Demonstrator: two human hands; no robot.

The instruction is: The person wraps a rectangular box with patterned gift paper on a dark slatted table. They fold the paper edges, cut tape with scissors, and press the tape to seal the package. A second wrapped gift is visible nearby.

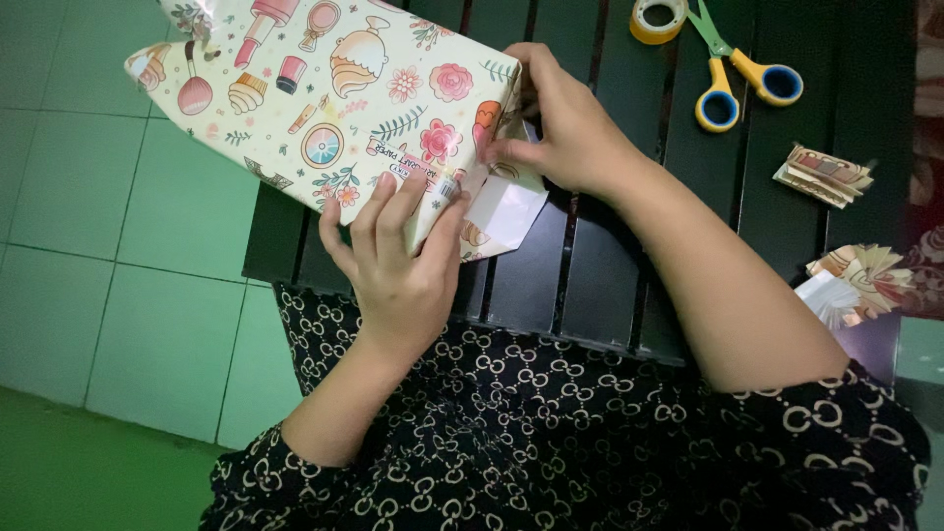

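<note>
While left hand steadies wrapped box, right hand seemingly pinches flap (white underside).

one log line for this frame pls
left hand: flat on wrapped box | right hand: pinching end flap | table: scissors, tape roll, paper scraps

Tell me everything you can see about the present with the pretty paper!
The wrapped box is covered in cream paper printed with pink roses, shells, brushes and little bottles. It lies tilted on the dark slatted table, with its far corner sticking out over the green tiled floor. One end is not closed: a paper flap hangs down and shows its plain white underside. The left hand presses on the near edge, and the right hand pinches the folds at the open end.
</note>
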